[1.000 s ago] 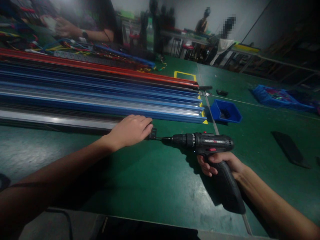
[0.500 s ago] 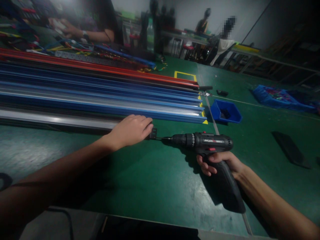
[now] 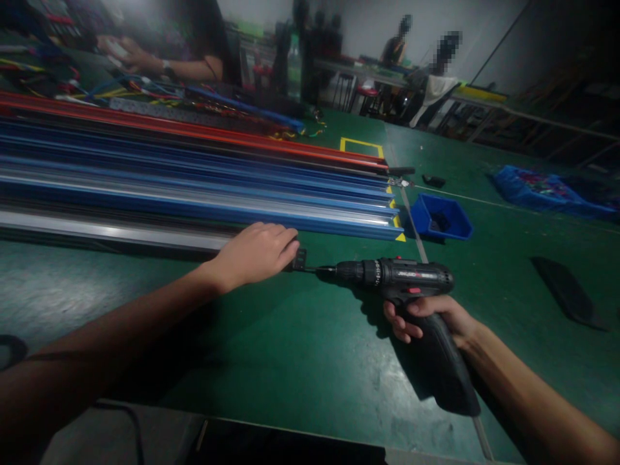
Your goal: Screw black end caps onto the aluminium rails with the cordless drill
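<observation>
My left hand (image 3: 256,255) is closed over the right end of a grey and black metal profile (image 3: 121,231) lying on the green table. A small black end piece (image 3: 299,259) shows just past its fingertips. My right hand (image 3: 431,316) grips the handle of a black cordless drill (image 3: 411,276), which lies level and points left. The drill's bit (image 3: 317,268) reaches the black end piece. Just behind my left hand lie several long blue profiles (image 3: 290,210), side by side.
Red profiles (image 3: 217,132) lie behind the blue ones. A blue bin (image 3: 442,216) with dark parts stands behind the drill. A dark flat object (image 3: 566,292) lies at right, blue bags (image 3: 547,190) farther back. Across the table, a person's hands (image 3: 130,57) hold something pale near wires.
The whole view has shifted slightly, with things a little farther right. Both hands keep their holds, and the drill stays against the end piece.
</observation>
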A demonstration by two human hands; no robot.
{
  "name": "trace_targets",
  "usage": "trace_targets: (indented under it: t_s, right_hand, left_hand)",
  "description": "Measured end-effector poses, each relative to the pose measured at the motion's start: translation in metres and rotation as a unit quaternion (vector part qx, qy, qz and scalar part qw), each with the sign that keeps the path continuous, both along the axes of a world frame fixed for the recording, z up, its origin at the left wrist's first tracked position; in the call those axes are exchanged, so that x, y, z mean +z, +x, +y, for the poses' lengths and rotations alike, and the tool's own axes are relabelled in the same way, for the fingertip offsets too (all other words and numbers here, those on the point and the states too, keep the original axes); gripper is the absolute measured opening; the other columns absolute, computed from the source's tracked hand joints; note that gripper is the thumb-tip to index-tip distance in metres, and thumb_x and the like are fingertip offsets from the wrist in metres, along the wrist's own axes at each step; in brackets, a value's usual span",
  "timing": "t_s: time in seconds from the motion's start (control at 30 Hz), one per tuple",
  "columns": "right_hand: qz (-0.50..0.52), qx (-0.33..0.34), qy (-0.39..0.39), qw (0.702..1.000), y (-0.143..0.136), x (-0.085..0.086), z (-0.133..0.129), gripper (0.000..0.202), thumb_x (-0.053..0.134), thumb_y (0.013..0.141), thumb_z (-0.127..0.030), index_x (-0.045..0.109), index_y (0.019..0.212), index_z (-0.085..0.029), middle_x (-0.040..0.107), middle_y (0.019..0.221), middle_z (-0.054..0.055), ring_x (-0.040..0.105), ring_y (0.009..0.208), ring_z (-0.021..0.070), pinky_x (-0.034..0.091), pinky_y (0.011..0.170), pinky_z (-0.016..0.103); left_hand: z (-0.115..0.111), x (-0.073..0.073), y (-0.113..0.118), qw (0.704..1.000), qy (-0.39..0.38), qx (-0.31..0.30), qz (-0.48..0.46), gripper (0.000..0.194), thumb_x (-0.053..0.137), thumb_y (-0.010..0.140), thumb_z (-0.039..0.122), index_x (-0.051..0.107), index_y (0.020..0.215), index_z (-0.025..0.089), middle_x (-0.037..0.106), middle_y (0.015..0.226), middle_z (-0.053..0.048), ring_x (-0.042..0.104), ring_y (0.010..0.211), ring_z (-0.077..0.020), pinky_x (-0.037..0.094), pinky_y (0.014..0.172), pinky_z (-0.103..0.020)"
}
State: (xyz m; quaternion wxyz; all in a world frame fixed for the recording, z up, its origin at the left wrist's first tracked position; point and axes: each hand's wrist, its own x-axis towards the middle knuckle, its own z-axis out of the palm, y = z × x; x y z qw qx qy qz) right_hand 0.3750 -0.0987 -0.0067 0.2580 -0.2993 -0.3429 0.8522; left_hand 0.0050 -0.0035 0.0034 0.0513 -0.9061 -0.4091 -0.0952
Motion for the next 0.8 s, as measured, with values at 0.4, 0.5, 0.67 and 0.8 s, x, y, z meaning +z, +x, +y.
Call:
trace_targets:
  t_s: [0.4,0.5,0.67,0.8]
  right_hand:
    - [0.021,0.009,-0.023,0.999,0.0013,0.0003,0.0017,0.029,0.068,0.086,-0.023,0.074,0.107,-0.004,0.068,0.085,0.008,0.058,0.063,0.0095,0.056,0.074,0.028]
    - [0.027,0.009,-0.023,0.999,0.0011,0.0007,0.0020,0.028,0.067,0.087,-0.021,0.074,0.107,-0.003,0.068,0.086,0.009,0.059,0.064,0.0098,0.057,0.075,0.028]
    - [0.033,0.007,-0.017,0.999,0.0009,-0.0002,0.0016,0.029,0.066,0.088,-0.020,0.074,0.108,-0.001,0.069,0.086,0.010,0.060,0.064,0.0102,0.058,0.076,0.029]
    - [0.032,0.002,-0.012,0.999,-0.0006,0.0005,0.0017,0.028,0.066,0.088,-0.020,0.074,0.107,-0.002,0.070,0.089,0.010,0.061,0.065,0.0102,0.058,0.075,0.029]
  left_hand:
    - [-0.0012,0.0012,-0.0001,1.000,-0.009,0.000,0.003,0.051,0.027,0.107,0.038,0.065,0.127,0.010,0.075,0.111,-0.016,0.071,0.102,-0.0301,0.053,0.090,-0.046]
    - [-0.0010,0.0012,-0.0001,1.000,-0.006,-0.001,0.008,0.051,0.026,0.108,0.038,0.065,0.127,0.010,0.074,0.111,-0.015,0.071,0.102,-0.0304,0.053,0.090,-0.046]
    - [-0.0009,0.0005,0.0003,1.000,-0.002,-0.001,0.013,0.051,0.027,0.108,0.037,0.065,0.128,0.010,0.075,0.111,-0.015,0.071,0.102,-0.0301,0.054,0.090,-0.046]
    - [-0.0007,-0.0002,0.0002,1.000,0.008,-0.007,0.015,0.052,0.027,0.108,0.037,0.065,0.128,0.009,0.075,0.114,-0.016,0.071,0.103,-0.0296,0.053,0.089,-0.044]
